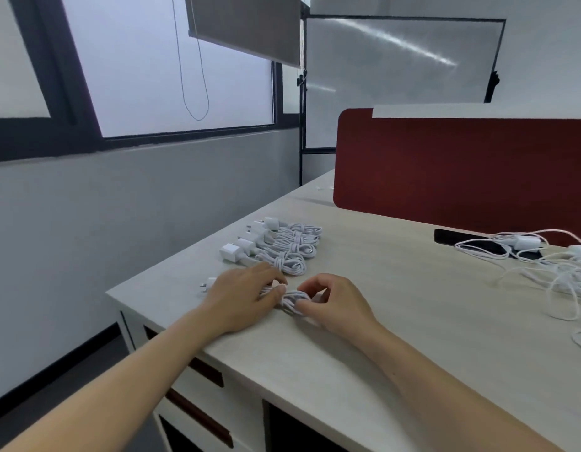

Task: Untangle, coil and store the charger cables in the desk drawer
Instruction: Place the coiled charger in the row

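- The left hand (246, 296) lies palm-down on the desk (380, 324) close to its near-left corner. Its fingers (276, 290) are bent and pinch one end of a small white bundle of cable (290, 301).
- The right hand (336, 301) meets it from the other side. Thumb and curled fingers grip the same bundle, which rests on the desk between the two hands.
- A white plug (209, 283) shows just past the left hand, beside the desk's left edge. It seems to belong to the held bundle, but the hand hides the join.
- A row of coiled chargers (277, 246) lies along the left edge, just beyond the hands and farther from the person. Each cable is wound into a tight loop, with its white adapter pointing toward that edge. The nearest coil is just beside the left hand's fingertips.
- A loose tangle of white cables (558, 275) sprawls toward the right side of the desk, well apart from the hands, with at least one adapter among the strands.
- Part of that tangle lies over a flat black object (458, 238) near the far edge.
- A red partition (462, 164) stands along the far edge.
- The drawers (204, 373), white with dark red handles, sit closed under the near-left corner.
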Available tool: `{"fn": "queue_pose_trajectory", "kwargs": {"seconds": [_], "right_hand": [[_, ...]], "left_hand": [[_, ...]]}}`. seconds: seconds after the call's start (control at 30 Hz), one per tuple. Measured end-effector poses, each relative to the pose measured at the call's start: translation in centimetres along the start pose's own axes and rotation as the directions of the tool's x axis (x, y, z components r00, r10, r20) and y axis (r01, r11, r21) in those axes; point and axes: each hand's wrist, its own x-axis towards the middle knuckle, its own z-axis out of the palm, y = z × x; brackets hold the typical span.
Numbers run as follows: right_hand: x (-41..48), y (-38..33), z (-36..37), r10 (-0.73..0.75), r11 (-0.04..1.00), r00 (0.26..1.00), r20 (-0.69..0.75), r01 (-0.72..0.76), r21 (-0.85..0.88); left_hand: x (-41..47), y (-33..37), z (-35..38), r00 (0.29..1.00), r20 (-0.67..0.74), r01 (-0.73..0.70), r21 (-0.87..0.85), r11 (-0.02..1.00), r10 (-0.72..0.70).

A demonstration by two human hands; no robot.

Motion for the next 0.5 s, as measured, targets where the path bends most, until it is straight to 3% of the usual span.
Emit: {"fn": "queue_pose_trajectory", "kwargs": {"seconds": [0.5], "right_hand": [[5.3,-0.4,2.9,-0.024,0.996,0.994,-0.107,0.014,-0.094]], "left_hand": [[3.8,-5.5,2.6,0.997,0.05,-0.053,-0.058,0.997,0.056]]}}
